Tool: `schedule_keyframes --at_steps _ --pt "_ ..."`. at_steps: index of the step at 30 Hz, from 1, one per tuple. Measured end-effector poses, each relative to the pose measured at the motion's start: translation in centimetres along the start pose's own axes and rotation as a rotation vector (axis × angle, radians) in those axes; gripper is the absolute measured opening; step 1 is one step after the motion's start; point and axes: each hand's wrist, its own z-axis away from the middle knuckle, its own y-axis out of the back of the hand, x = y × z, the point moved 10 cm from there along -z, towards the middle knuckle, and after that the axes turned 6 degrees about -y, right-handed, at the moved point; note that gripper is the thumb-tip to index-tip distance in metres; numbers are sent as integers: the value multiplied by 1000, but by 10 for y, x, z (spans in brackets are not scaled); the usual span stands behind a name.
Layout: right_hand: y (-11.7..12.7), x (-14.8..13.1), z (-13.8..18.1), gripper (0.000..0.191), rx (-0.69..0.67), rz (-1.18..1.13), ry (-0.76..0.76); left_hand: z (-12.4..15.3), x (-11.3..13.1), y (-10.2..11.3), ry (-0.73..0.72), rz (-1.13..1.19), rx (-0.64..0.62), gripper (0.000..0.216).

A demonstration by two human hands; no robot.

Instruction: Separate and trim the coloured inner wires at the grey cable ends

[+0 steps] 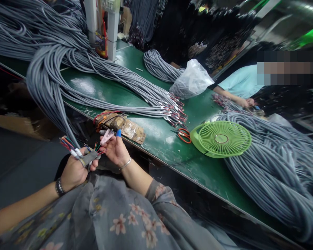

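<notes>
My left hand [77,170] is closed round a bundle of grey cables [71,130], whose ends fan out in coloured wires and white sleeves. Grey wrapping covers some of its fingertips. Just right of it, my right hand [116,151] is turned palm up with its thumb apart from the fingers. A blue cover sits on the thumb and a pale pink wrapping on a finger. Thin red and green wire ends [97,146] reach up to its fingers; whether any lie between them is hard to see.
A worn wooden block [131,130] lies at the edge of the green table [156,132]. Beyond are grey cable bundles [114,76], orange-handled scissors [184,135], a green fan [221,139] and a plastic bag [193,80]. A co-worker's hands [246,102] handle cables at the right.
</notes>
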Motion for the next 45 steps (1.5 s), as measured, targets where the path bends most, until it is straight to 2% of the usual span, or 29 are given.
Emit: schedule_keyframes --at_steps 6,10,13,15,18,21,26,30,34,37,41,45 --pt "4 -20 3 34 13 128 173 0 8 -3 -29 36 16 32" --pt "7 -19 4 47 10 233 247 -2 11 -6 -30 36 42 29" --pt "12 -29 11 56 74 413 423 -4 12 -9 -35 37 37 28" --pt "14 -32 12 58 99 486 476 -5 12 -10 -39 28 23 27" --pt "13 -21 0 58 38 378 335 -7 11 -9 -37 14 33 27" --pt "9 -12 -8 50 -22 207 207 -8 8 -6 -29 15 46 29" --pt "9 -13 -8 35 9 90 200 -8 4 -3 -29 -7 40 29" --pt "8 -9 -6 39 17 82 173 -7 3 -3 -21 -23 32 30" --pt "8 -3 -3 57 -30 172 67 -5 5 -2 -32 -47 26 30" --pt "8 1 4 64 -114 362 -53 -2 4 1 -39 -87 -3 30" --pt "1 -2 17 62 -242 616 -111 -1 0 2 -64 -177 -94 33" --pt "-10 -10 21 56 -268 723 -61 -2 -4 3 -85 -292 -170 32"
